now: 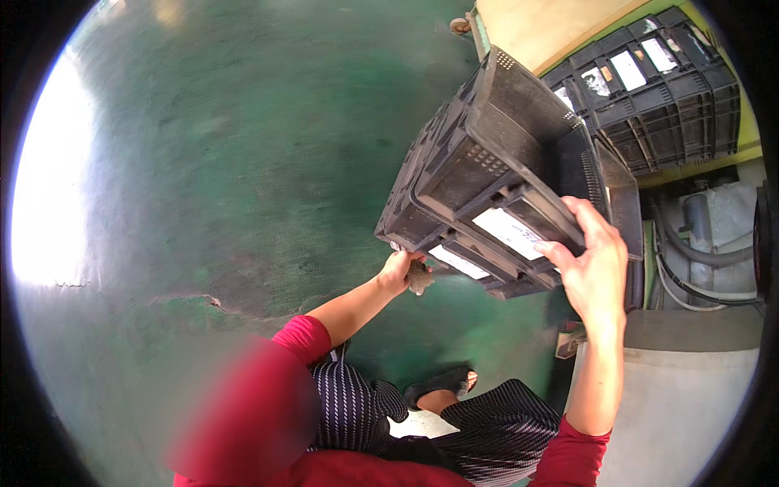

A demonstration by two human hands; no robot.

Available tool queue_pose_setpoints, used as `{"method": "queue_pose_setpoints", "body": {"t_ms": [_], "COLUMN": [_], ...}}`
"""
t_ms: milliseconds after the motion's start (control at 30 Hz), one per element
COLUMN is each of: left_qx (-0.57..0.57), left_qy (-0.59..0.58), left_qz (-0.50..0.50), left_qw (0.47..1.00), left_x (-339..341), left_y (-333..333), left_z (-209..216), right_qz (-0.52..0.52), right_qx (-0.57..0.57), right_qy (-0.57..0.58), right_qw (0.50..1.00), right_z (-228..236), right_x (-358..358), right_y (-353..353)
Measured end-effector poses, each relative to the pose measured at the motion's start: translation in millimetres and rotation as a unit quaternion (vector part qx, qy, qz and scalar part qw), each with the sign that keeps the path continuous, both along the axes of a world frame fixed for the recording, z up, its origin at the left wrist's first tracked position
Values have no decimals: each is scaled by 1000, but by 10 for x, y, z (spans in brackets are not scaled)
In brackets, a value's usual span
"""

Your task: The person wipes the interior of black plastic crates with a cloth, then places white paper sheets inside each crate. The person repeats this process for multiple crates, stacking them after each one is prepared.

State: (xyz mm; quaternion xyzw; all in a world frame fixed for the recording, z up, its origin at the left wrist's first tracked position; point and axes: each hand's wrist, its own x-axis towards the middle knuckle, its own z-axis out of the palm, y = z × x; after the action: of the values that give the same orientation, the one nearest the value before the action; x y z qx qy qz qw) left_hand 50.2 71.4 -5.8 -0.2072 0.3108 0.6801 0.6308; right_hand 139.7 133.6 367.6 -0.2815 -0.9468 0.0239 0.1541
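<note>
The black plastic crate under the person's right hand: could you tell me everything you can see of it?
The black plastic crate is rectangular, with scuffed, ribbed walls, small perforations near its corners and a rectangular white label on one side. It is strongly tilted, its open mouth facing the picture's upper right; its inside is partly shadowed. The bare right hand grips its rim, thumb against the label. It appears stacked on a similar black crate, above a green floor.

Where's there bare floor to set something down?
The widest free patch is the green floor left of the held crates; a smaller one lies between the left hand and the sandal. The right is crowded with other crates and hoses.
</note>
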Motion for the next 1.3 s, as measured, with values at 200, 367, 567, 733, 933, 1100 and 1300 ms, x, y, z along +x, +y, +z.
{"method": "queue_pose_setpoints", "body": {"t_ms": [200,367,567,733,933,1100,1300], "left_qx": [-71,190,254,203,179,180,239], "left_qy": [259,802,940,952,955,948,911], "left_qz": [-91,-82,-21,-52,-83,-108,-81], "left_qw": [959,561,227,225,222,238,328], "left_x": [208,-4,31,-44,25,-81,-123], "left_y": [-531,-760,-191,-127,-75,-216,-493], "left_z": [311,867,1383,1236,1216,1243,1369], "right_qz": [-14,-1,-6,-7,2,36,144], "right_qx": [93,110,126,122,55,-239,-199], "right_qy": [-28,-43,-59,-45,7,192,83], "right_qw": [995,993,990,992,998,951,966], "right_z": [-475,-639,-677,-705,-559,788,1577], "right_x": [238,276,330,321,389,133,-302], "right_y": [312,393,369,354,467,503,-183]}}
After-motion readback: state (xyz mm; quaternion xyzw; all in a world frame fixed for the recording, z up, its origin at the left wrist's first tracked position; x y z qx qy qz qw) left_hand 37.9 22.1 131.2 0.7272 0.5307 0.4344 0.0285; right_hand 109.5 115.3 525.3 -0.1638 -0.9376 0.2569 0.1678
